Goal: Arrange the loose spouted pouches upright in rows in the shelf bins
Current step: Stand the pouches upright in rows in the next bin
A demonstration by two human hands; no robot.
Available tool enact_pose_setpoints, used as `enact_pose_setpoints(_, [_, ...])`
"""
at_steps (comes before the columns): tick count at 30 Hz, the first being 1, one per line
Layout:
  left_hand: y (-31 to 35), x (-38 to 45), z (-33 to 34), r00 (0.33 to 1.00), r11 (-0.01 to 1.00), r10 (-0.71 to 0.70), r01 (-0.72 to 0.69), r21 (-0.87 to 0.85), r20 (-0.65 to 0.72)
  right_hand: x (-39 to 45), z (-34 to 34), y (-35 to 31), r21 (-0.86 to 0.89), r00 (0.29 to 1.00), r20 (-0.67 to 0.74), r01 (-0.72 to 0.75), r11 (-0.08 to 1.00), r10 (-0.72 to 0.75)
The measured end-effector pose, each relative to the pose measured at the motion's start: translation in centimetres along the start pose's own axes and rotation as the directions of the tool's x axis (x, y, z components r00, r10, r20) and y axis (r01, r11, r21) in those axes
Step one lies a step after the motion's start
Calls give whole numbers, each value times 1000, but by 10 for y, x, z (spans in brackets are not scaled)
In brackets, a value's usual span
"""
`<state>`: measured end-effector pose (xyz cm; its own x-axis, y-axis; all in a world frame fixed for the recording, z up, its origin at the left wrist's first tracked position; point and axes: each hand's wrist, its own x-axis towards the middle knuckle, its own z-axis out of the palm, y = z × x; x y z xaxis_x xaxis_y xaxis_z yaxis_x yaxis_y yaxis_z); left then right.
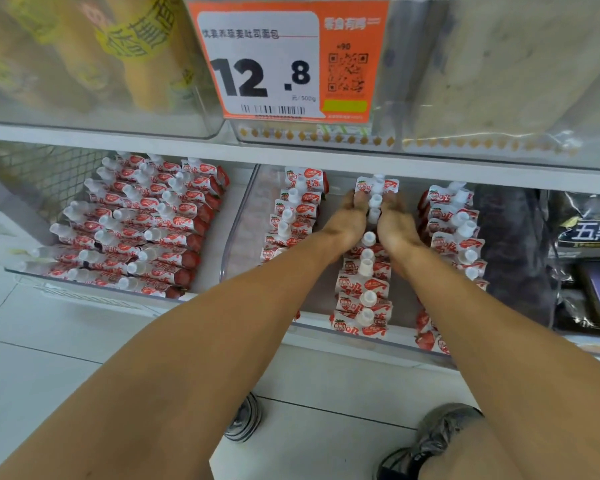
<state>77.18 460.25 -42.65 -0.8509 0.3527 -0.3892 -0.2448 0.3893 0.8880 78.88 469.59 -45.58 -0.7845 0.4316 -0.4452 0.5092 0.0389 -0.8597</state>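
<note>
- Pressing both hands, left [349, 220] and right [394, 225], against the middle row of pouches [364, 285]; fingers blurred, grasp unclear.
- Pouches are looking soft and light; spouts probably grip best.

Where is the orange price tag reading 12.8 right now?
In the head view, the orange price tag hangs top centre on the upper shelf's clear bin front, directly above the bin of red-and-white pouches where both hands work.

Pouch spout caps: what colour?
White, on the spouted pouches; clearest in the head view.
</note>
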Motion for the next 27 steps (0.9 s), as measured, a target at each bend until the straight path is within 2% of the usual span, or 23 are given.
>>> enact_pose_setpoints(2, [1, -2, -4, 998, 998, -12, 7, 69, 69, -11, -3, -9, -21, 1000, 8, 3, 1000, -3])
enact_pose_setpoints(4, [5, -8, -14, 995, 978, -29, 9, 209, 92, -35, -7, -28, -102, 997, -41, 64, 993, -69])
enact_pose_setpoints(5, [7, -14, -20, 997, 964, 9, -28, 264, 74, -46, -9, -36, -163, 982, -106, 138, 977, -157])
enact_pose_setpoints(7, [13, -36, -38, 980, 923, 198, -186, 337, -2, -71, -8, -48, -315, 893, -182, 344, 885, -412])
enact_pose_setpoints(8, [13, -52, -49, 943, 881, 326, -277, 384, -69, -83, -2, -51, -378, 848, -165, 418, 826, -504])
enact_pose_setpoints(10, [9, -98, -74, 789, 763, 563, -381, 522, -247, -94, 17, -51, -393, 813, -77, 507, 767, -577])
enact_pose_setpoints(12, [-4, -141, -98, 649, 691, 664, -343, 637, -372, -93, 41, -54, -293, 863, 6, 485, 824, -506])
enact_pose_setpoints(13, [-13, -154, -109, 631, 691, 659, -295, 659, -409, -89, 53, -57, -237, 900, 25, 429, 872, -436])
enact_pose_setpoints(16, [-39, -173, -132, 707, 747, 536, -144, 649, -461, -68, 79, -60, -104, 981, 34, 192, 976, -190])
enact_pose_setpoints(18, [-51, -177, -138, 784, 802, 446, -138, 580, -431, -56, 92, -60, -72, 994, 39, 104, 992, -101])
enact_pose_setpoints(21, [-59, -179, -143, 854, 836, 420, -231, 498, -308, -49, 103, -60, -158, 996, 14, 93, 983, -92])
enact_pose_setpoints(24, [-61, -176, -152, 882, 830, 418, -275, 485, -216, -47, 105, -59, -260, 996, 49, 80, 962, -70])
enact_pose_setpoints(27, [-64, -176, -156, 885, 810, 434, -300, 504, -171, -48, 100, -61, -230, 990, 139, 45, 972, -12])
